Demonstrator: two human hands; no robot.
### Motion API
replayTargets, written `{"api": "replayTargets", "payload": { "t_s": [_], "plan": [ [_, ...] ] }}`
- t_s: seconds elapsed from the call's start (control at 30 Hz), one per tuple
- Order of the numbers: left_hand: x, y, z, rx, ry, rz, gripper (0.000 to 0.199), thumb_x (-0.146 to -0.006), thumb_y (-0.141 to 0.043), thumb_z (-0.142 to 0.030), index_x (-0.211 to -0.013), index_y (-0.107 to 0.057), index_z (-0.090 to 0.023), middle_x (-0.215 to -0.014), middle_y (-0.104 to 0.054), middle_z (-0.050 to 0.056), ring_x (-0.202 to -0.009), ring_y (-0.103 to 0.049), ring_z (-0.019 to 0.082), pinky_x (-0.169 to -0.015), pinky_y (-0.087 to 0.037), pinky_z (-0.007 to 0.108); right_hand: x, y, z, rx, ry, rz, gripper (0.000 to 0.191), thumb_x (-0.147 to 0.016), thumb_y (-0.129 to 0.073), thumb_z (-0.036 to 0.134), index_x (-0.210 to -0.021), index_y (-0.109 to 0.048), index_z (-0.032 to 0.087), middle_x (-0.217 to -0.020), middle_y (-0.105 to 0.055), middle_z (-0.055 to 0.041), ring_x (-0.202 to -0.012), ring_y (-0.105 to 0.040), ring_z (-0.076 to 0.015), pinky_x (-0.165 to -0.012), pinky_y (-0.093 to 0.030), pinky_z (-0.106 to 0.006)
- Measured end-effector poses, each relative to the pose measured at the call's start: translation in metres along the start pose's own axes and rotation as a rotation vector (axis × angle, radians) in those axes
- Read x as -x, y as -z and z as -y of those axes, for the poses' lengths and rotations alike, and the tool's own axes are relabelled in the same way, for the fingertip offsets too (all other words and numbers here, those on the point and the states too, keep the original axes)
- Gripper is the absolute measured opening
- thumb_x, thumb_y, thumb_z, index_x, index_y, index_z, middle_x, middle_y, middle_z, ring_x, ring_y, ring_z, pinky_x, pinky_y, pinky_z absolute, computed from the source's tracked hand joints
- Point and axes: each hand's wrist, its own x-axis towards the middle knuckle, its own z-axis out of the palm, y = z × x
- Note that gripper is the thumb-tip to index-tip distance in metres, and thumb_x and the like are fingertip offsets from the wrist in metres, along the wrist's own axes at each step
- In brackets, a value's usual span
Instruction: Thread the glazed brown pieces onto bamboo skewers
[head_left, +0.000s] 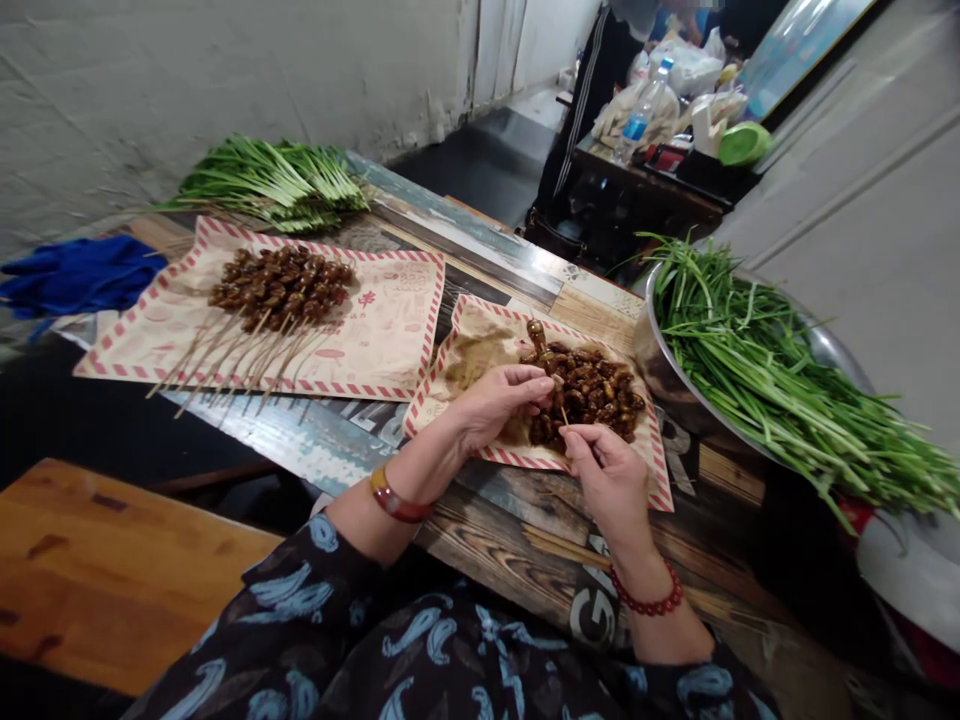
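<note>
Both hands meet over a heap of glossy brown oval pieces (592, 385), which look like silkworm pupae. My left hand (491, 405) pinches one of these pieces (557, 392) between thumb and finger. A thin wooden skewer (565, 415) runs from that piece to the fingertips of my right hand (611, 475), which are closed on it. Under the heap lies a stained paper sheet (450, 385) with a red-striped border. To the left, loaded skewers (281, 285) of the same brown pieces rest on a second paper sheet (397, 300), their bare sticks toward me.
Bare skewers (566, 547) lie near the table's front edge. A metal basin (675, 385) piled with green chives (780, 360) stands right. More chives (274, 180) and blue gloves (79, 275) lie left. A wooden bench (127, 570) is lower left. Someone stands behind near a cluttered table (652, 185).
</note>
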Motion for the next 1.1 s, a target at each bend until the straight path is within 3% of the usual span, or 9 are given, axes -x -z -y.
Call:
{"api": "replayTargets", "payload": {
  "t_s": [0.27,0.57,0.83,1.1],
  "plan": [
    [-0.001,-0.002,0.002,0.028,-0.052,-0.016,0.03,-0.062,-0.084,-0.038,-0.075,-0.071,-0.014,-0.07,-0.062,0.0,-0.065,-0.054,0.008,-0.065,-0.038,0.023,-0.001,0.0,0.001,-0.049,-0.07,0.027,0.025,-0.089,-0.059,0.041,-0.086,-0.071,0.02,-0.069,-0.065,-0.0013,-0.061,-0.059,-0.0131,-0.054,-0.046,-0.025],
    [0.001,-0.005,0.003,0.012,-0.092,-0.018,0.032,-0.064,-0.083,-0.038,-0.082,-0.075,-0.013,-0.072,-0.065,0.003,-0.067,-0.056,0.01,-0.065,-0.038,0.023,-0.001,0.001,0.002,-0.005,-0.024,0.002,0.021,-0.09,-0.059,0.035,-0.081,-0.07,0.02,-0.073,-0.065,-0.0017,-0.069,-0.059,-0.0143,-0.066,-0.048,-0.028],
    [0.003,-0.006,0.002,-0.02,-0.087,0.001,0.037,-0.065,-0.082,-0.039,-0.089,-0.075,-0.013,-0.073,-0.064,0.003,-0.067,-0.054,0.009,-0.065,-0.037,0.023,0.0,0.001,-0.004,-0.116,-0.11,0.017,0.028,-0.088,-0.06,0.044,-0.085,-0.071,0.019,-0.069,-0.063,-0.0008,-0.058,-0.053,-0.0116,-0.054,-0.043,-0.024],
    [0.002,0.0,-0.005,0.046,-0.233,-0.056,0.044,-0.07,-0.077,-0.049,-0.096,-0.074,-0.014,-0.081,-0.067,0.005,-0.073,-0.055,0.009,-0.066,-0.039,0.02,0.005,0.0,-0.015,-0.236,-0.218,0.077,0.026,-0.089,-0.061,0.043,-0.09,-0.07,0.018,-0.066,-0.055,0.0026,-0.055,-0.046,-0.0085,-0.053,-0.037,-0.023]
  ]
}}
